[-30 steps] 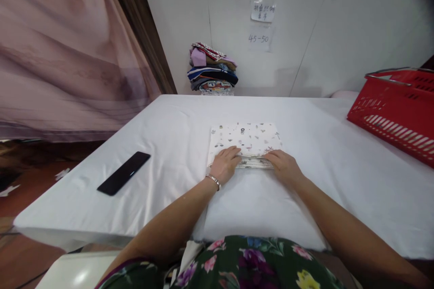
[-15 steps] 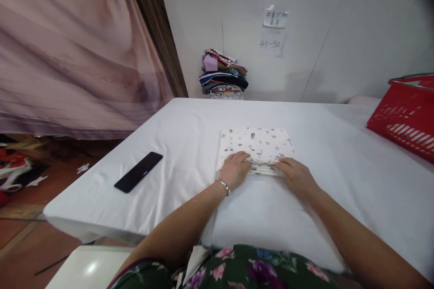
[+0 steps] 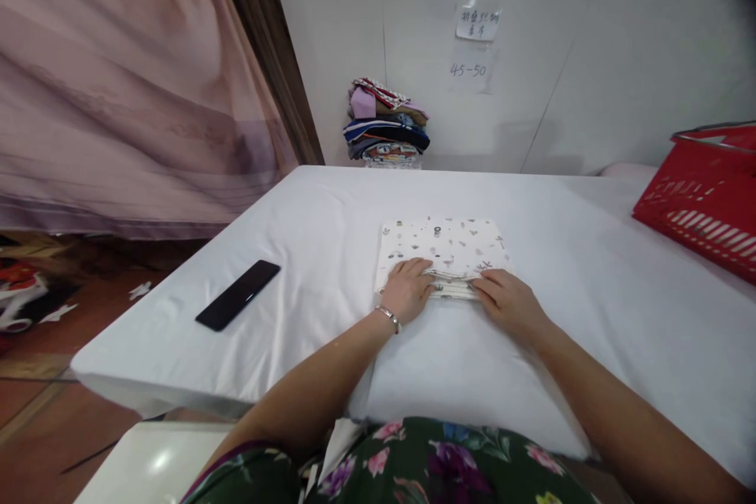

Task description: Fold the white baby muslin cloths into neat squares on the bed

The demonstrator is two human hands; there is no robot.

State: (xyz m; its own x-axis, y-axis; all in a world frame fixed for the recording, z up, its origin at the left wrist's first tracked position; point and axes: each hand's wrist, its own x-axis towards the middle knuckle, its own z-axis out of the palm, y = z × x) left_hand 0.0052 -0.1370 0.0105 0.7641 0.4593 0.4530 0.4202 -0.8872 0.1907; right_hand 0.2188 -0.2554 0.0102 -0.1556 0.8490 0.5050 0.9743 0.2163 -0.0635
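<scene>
A folded white cloth with small printed figures [image 3: 446,246] lies in the middle of the white-covered table [image 3: 331,205]. My left hand [image 3: 409,289] rests on the cloth's near left corner, fingers curled over the folded layers, a bracelet on its wrist. My right hand [image 3: 506,301] grips the near right edge of the same cloth, fingers tucked against the stacked layers. Both forearms reach in from the bottom of the view.
A black phone [image 3: 238,294] lies on the table's left side. A red plastic basket [image 3: 702,197] stands at the right edge. A pile of folded clothes [image 3: 385,126] sits by the far wall under paper notes [image 3: 477,22]. A pink curtain [image 3: 118,79] hangs left.
My hands have stayed on the cloth's near edge, shifting only slightly. The head camera swung left, then a little back, so the basket slid toward the right edge.
</scene>
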